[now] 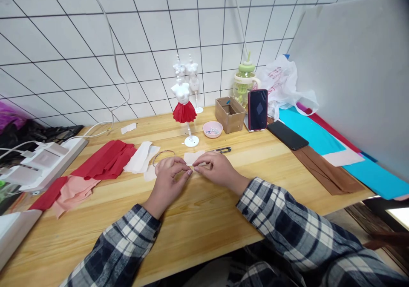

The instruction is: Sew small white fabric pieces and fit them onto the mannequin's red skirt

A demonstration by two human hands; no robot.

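My left hand [170, 180] and my right hand [216, 168] meet fingertip to fingertip low over the wooden table. Thumb and forefinger are pinched on each side, with a tiny pale bit between them that is too small to name. Just behind the fingers lies a pale pink fabric piece [192, 157]. Black-handled thread snips [223, 150] rest past my right knuckles, partly covered. A thin ring-shaped hoop [164, 153] shows behind my left hand. Farther back, a small white dress form [181, 92] stands upright, wearing a pleated red skirt [184, 112].
Red fabric [105, 159] and white scraps [140, 157] lie to the left, near a power strip [44, 163]. Behind are a pink bead dish [212, 129], a cardboard box [230, 116] and a propped phone [257, 110]. Brown fabric [326, 170] and blue fabric [306, 129] lie right.
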